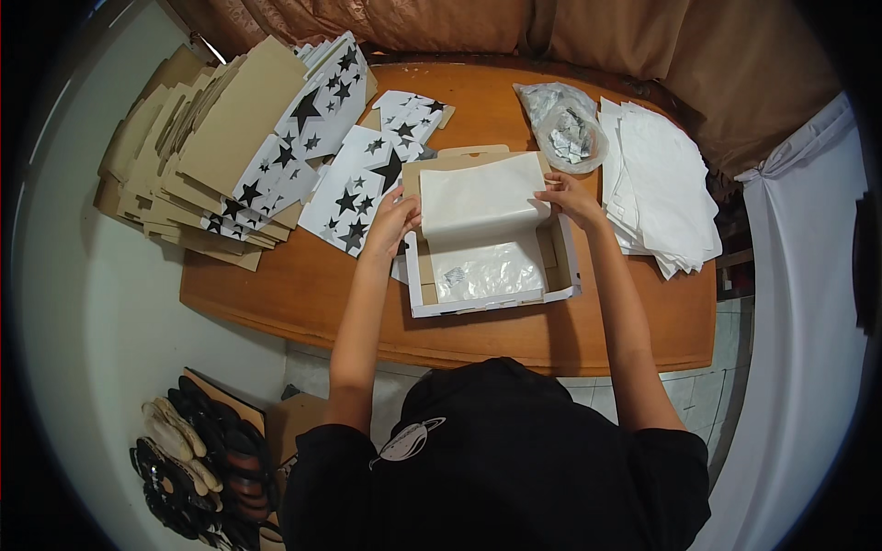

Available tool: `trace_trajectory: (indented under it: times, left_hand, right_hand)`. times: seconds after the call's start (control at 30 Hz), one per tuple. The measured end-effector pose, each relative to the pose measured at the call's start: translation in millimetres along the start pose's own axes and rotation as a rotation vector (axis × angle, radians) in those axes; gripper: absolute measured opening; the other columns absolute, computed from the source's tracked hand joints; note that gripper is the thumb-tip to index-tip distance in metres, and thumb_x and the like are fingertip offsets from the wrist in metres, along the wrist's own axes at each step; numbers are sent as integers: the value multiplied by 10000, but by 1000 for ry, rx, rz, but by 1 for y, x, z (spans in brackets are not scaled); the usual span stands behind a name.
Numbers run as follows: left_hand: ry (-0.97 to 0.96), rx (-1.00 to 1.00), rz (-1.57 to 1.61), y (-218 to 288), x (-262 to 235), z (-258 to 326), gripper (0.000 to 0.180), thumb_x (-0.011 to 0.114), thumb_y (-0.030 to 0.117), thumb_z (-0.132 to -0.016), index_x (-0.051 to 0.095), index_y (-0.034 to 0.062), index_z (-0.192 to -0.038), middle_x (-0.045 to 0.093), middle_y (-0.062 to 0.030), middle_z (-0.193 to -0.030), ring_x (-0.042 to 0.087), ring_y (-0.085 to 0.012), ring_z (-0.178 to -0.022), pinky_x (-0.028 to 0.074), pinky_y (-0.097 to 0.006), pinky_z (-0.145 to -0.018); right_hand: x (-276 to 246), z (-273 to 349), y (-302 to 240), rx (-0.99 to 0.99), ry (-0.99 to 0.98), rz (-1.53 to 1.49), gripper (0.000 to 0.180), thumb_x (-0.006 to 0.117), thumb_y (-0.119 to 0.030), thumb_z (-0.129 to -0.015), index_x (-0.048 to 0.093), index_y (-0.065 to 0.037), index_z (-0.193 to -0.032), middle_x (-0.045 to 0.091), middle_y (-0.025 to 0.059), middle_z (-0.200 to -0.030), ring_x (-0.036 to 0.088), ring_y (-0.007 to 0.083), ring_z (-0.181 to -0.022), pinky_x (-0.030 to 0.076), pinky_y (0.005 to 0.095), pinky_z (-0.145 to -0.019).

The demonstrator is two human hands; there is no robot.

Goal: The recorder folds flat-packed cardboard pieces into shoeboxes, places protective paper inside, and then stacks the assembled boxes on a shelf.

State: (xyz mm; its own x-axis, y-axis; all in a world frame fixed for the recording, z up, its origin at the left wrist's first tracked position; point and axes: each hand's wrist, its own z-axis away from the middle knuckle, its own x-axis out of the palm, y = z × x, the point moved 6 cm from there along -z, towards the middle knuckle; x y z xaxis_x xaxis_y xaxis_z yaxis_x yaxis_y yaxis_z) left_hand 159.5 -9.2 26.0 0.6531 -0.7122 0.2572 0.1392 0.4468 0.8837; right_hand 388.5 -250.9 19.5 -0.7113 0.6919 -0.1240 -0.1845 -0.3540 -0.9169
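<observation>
On wooden table [303, 285], brown curtain [441, 23] behind

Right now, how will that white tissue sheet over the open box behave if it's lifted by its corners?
Probably floppy: the tissue sheet already bends into the box between the left hand and right hand. Likely very light, and it looks thin, so it may tear or crease.

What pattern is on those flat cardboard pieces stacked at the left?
Black stars on white on the flat cardboard pieces, seen best in the head view.

Black short-sleeved shirt [496, 459] (planet print, seemingly).
</observation>
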Motion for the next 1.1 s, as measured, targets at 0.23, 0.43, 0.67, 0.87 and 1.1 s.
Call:
trace_trajectory:
  times: [0.23,0.43,0.67,0.87,1.1]
  left_hand:
    - [-83,236,-171,13,22,10,620,650,-8,-764,335,-67,-1295,601,-72,-940,488,-33,-675,388,-123,-616]
    - [-229,831,-581,22,23,51,196,620,-76,-643,661,33,-801,630,-43,-886,521,-112,-743,422,-217,-655]
    - [-216,817,-1131,18,35,105,321,675,10,-624,688,178,-898,570,-7,-1109,454,-230,-1011,372,-335,-883]
    - [-283,782,-1302,11,37,120,449,715,236,-684,616,224,-1122,458,-38,-1272,398,-269,-1096,280,-392,-951]
    - [-364,904,-1255,1,78,141,600,726,459,-641,573,196,-1159,484,-38,-1242,385,-250,-1143,261,-435,-925]
  right_hand:
    - [14,18,-27,-231,-131,-55,463,693,-71,-733,510,0,-1152,594,29,-899,568,101,-802,440,246,-772]
    - [5,74,-38,-876,58,309,152,644,2,-705,640,-48,-849,593,27,-835,547,179,-864,402,302,-818]
    - [13,122,-2,-909,147,915,420,612,70,-662,699,-230,-942,502,46,-1193,438,282,-1054,407,354,-874]
    - [27,132,2,-865,9,1055,520,613,68,-648,663,-269,-1042,470,45,-1268,421,297,-1125,360,408,-950]
    - [27,157,-20,-842,-20,969,410,619,-77,-711,619,-215,-1097,487,63,-1250,409,301,-1156,321,437,-973]
